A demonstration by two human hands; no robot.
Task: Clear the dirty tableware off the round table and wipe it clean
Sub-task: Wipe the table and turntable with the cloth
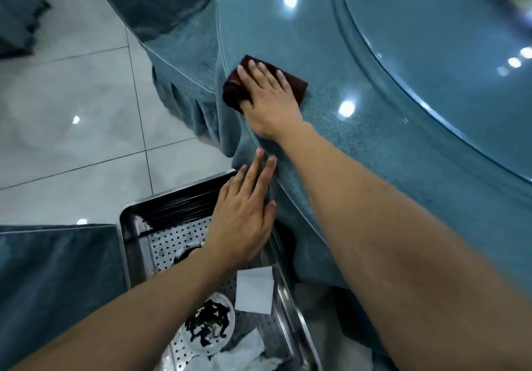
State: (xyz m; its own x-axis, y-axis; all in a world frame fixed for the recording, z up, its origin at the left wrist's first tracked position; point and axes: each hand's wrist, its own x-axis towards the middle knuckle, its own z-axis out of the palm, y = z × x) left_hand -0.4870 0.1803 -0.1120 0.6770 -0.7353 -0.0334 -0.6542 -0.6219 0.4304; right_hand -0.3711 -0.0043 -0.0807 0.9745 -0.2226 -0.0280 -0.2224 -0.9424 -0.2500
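Pressing flat on the dark red cloth (290,81) at the tabletop (374,54) rim, the right hand (267,103) leads; unwiped surface stretches rightward, while the left hand (244,215), fingers straight and empty, hovers nearer, over the tray (126,226)

Dark maroon cloth (290,82) under the right hand (267,100), glossy speckled blue round table (359,62) beneath it, shiny perforated metal tray (167,244) under the left hand (244,215), glossy pale floor tiles (72,128) left of both hands.
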